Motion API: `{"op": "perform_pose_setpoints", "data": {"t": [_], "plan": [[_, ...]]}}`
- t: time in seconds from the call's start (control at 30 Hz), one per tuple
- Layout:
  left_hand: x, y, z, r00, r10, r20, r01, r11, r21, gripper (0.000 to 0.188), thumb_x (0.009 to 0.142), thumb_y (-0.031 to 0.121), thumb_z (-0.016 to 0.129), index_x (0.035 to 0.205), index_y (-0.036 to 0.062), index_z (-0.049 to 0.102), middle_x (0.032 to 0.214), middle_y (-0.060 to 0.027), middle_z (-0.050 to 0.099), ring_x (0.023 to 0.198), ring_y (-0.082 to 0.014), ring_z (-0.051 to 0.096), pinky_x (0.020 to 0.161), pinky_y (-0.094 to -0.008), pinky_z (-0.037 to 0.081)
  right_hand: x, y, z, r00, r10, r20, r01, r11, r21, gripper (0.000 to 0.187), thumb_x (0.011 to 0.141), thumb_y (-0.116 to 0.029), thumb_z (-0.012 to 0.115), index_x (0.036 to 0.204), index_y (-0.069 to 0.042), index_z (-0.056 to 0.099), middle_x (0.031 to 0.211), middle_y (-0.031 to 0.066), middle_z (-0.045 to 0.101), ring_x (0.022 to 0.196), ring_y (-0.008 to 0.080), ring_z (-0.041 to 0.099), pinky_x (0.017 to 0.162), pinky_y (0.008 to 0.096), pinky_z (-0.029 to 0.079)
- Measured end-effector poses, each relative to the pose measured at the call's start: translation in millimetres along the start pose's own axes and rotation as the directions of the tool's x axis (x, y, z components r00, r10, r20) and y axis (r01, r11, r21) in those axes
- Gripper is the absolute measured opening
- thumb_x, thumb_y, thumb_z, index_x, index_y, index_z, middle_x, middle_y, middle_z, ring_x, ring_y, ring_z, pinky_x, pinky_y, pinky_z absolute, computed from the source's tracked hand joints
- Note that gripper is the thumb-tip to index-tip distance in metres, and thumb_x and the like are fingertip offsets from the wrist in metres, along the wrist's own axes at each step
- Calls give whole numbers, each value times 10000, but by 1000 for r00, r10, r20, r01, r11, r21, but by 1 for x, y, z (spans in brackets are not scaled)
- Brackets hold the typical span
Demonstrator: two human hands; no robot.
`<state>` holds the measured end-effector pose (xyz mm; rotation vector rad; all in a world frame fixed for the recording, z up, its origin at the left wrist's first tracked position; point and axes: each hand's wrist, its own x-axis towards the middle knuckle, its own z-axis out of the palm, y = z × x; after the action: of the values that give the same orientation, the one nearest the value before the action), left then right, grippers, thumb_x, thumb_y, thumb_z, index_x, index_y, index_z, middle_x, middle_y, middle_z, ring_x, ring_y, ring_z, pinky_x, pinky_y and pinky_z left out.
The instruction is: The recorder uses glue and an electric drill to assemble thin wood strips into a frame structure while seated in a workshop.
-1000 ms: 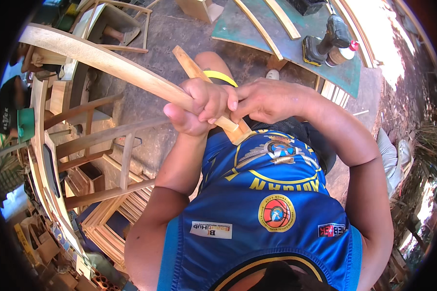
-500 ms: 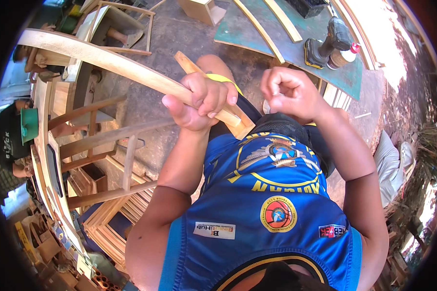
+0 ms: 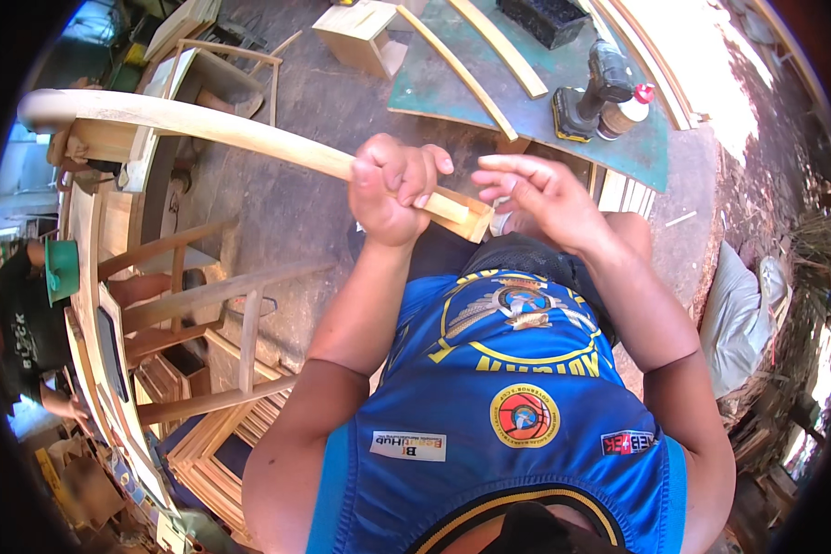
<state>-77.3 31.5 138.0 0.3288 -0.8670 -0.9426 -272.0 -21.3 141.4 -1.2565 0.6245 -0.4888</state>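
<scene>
Timber comes first on my screen: a long, pale curved strip running from the upper left of the frame down to the centre. The left hand has its fingers curled tightly round it, knuckles turned up, thumb raised along the near side. A shorter wooden piece lies just under the strip's lower end. I see the left forearm rising almost straight from a bent elbow, its wrist right below the grip.

The right hand is loosely open to the right of the strip's end, apart from it, fingers stretched toward the left and thumb beneath them. Its forearm slants up and inward from an elbow at the right.

For writing, I get a blue jersey at lower centre, carrying large yellow letters that appear upside down to me. Below them sits a round orange-red badge ringed with small lettering, flanked by a white rectangular patch and a red-and-dark patch. At the left edge, a co-worker's black shirt bears pale letters.
</scene>
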Motion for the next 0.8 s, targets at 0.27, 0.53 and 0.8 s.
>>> {"op": "perform_pose_setpoints", "data": {"t": [0.27,0.53,0.8], "plan": [[7,-62,16,999,6,51,-20,959,283,420,966,429,451,681,133,367,498,37,332,430,-88,343,683,-346,471,5,23,-7,962,269,-40,-265,961,78,337,909,-121,516,1225,-10,479,1038,103,605,855,169,646,716,269,558],[-3,-94,20,997,-23,74,-6,929,371,402,969,362,490,674,100,416,512,22,399,477,-70,402,674,-339,497,17,44,-24,915,368,-166,-346,927,148,210,906,-116,508,1090,-26,556,906,120,643,721,186,673,601,263,563],[1,-98,6,997,-41,72,6,902,431,432,958,406,499,683,80,429,538,11,419,512,-80,416,716,-326,494,47,48,-40,920,0,-391,-122,950,-288,225,964,-154,474,1039,5,614,884,60,657,839,125,605,786,297,489]]}}
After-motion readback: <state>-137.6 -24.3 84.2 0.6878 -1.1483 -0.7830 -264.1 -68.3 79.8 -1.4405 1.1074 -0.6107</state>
